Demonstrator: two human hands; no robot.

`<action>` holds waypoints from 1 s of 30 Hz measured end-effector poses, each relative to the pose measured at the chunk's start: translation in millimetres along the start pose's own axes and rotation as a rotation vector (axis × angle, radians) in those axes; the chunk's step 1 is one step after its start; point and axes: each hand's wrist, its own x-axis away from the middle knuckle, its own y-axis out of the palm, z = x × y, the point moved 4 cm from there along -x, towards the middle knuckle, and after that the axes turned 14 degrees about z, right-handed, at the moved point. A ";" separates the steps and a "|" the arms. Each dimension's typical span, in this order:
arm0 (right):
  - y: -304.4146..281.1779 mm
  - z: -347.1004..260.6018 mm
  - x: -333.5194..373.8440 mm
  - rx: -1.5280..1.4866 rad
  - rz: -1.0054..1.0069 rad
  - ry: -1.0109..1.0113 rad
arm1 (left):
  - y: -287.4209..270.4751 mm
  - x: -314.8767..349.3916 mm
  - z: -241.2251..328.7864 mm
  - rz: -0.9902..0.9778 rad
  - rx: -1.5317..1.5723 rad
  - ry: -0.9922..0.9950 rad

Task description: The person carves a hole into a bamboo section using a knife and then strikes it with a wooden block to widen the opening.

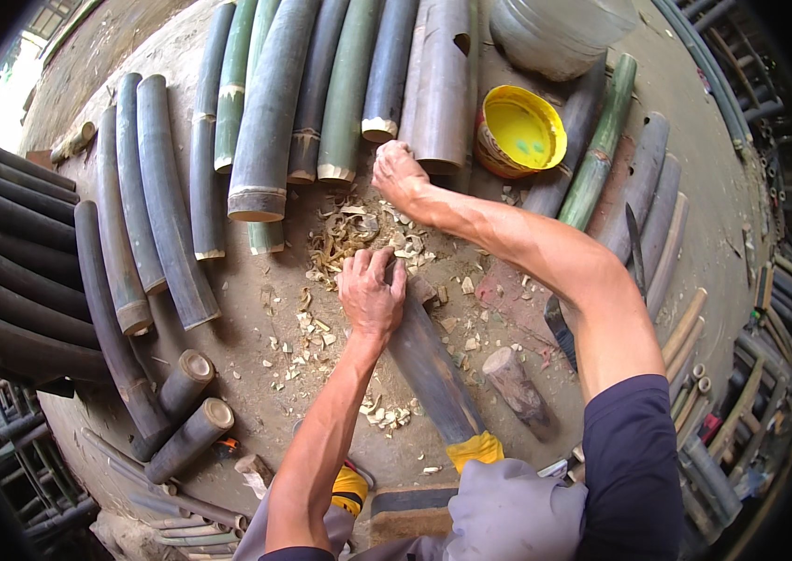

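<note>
My left hand (370, 297) is closed around the upper end of a dark bamboo tube (433, 374), which slants down toward my lap. A yellow wrap (475, 451) is at the tube's near end. Farther forward, my right hand (401, 176) is closed beside the cut ends of a dark bamboo pole (387, 79) and a wide grey bamboo pole (435, 103). Whatever its fingers hold, if anything, is hidden. Between and below my hands lie pale wood chips (410, 245) and curled shavings (345, 234).
A yellow bucket (546, 159) stands right of my right hand, near a large cloudy plastic container (560, 37). Bamboo poles (260, 122) line the far side. A short wooden peg (518, 388) and a dark blade (636, 248) lie to the right; stacked dark tubes (27, 290) fill the left.
</note>
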 end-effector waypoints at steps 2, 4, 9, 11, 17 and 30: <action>9.0 1.6 -10.5 -0.003 -0.022 -0.093 | -1.0 -0.6 -1.3 -0.003 0.005 -0.015; 15.7 7.3 -3.4 -0.213 0.027 -0.079 | 1.6 0.0 2.0 -0.010 0.025 -0.026; -48.3 30.9 42.0 -0.408 0.591 0.048 | 4.4 1.6 -2.6 0.014 0.028 -0.011; -113.4 28.1 60.4 -0.491 0.789 0.077 | -0.6 -1.6 -4.0 0.116 0.091 0.021; -264.7 -26.5 147.3 -0.882 1.154 0.032 | -5.2 18.1 8.4 0.243 0.411 -0.283; -225.8 46.6 214.9 -1.008 1.105 0.416 | -333.1 -110.7 163.7 0.802 0.994 -0.028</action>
